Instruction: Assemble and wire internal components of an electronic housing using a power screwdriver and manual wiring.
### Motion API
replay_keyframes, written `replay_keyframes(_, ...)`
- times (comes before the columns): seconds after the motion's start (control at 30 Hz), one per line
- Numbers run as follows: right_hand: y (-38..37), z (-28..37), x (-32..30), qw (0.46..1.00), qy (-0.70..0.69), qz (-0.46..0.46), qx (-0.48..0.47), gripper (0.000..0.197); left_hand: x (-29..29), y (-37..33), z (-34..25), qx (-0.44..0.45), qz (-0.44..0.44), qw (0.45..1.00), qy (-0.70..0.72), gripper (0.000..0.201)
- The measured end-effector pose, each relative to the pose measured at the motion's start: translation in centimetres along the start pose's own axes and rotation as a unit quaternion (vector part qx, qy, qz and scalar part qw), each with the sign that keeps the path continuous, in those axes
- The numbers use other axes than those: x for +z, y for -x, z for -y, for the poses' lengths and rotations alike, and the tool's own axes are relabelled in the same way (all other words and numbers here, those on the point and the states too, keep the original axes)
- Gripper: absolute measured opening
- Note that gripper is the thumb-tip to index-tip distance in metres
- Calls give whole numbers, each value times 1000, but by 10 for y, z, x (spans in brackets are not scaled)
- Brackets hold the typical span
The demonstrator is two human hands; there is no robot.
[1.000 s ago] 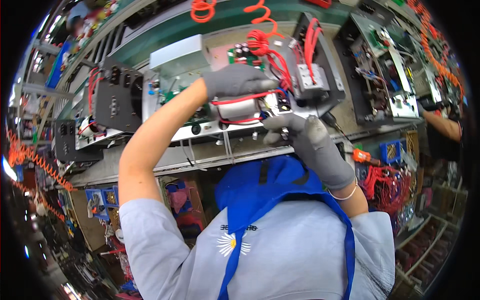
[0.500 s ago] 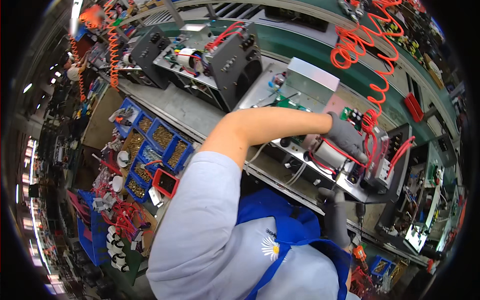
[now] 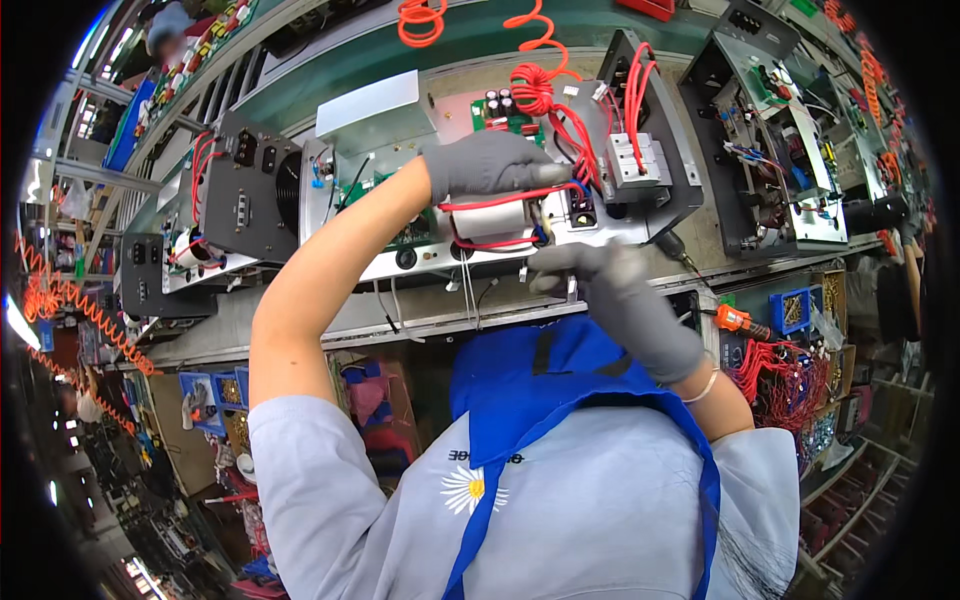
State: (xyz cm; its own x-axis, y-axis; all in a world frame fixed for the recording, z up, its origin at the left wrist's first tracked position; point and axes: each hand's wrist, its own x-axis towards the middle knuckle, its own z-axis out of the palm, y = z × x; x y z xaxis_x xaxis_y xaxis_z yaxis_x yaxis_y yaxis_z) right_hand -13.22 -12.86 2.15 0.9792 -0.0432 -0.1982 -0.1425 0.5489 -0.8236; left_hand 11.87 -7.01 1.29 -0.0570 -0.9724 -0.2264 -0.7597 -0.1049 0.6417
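Note:
A metal chassis point(image 3: 380, 262) holds circuit boards, a white cylinder and red wires. My left hand point(image 3: 488, 165), in a grey glove, lies over the white cylinder point(image 3: 490, 219). Its fingers are bent together at the cylinder's right end, by a red wire point(image 3: 530, 194); whatever they pinch is hidden. Near the chassis's front edge is my right hand point(image 3: 625, 300), also gloved in grey and partly smeared by motion. Its bent fingers point left, close to a small white connector point(image 3: 523, 273). Right of the cylinder sits a black socket-like part point(image 3: 581, 210).
A grey panel point(image 3: 680, 165) with a white terminal block point(image 3: 636, 165) stands at the chassis's right end. An orange-handled power screwdriver point(image 3: 740, 321) is right of my right hand. Another unit point(image 3: 770, 150) stands farther right. A coiled orange hose point(image 3: 535, 88) hangs behind the chassis.
The view has turned, so the chassis appears farther left. My left hand stays over the cylinder. My right hand's fingers now point left along the front edge, where they pointed upward before.

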Motion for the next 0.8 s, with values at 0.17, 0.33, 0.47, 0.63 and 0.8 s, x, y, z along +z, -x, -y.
replay_keyframes(0.17, -8, -34, -20, 990, 111, -43, 70, 63, 5, -1, 5, 26, -14, 999, -14, 64)
replay_keyframes(0.33, -8, -25, -7, 990, 138, -40, 5, 73, 3, 3, -1, 25, -19, 999, 4, 66)
replay_keyframes(0.47, -13, -40, -16, 988, 61, -83, 111, 71, 2, -1, 3, 26, -14, 1000, 10, 70)
replay_keyframes(0.63, 0, 1, 10, 992, 112, -53, 9, 77, 1, 2, 1, 15, -16, 1000, 11, 68)
replay_keyframes(0.8, -13, -32, -13, 990, 53, -64, 113, 74, 3, 0, 9, 18, -24, 1000, 5, 68)
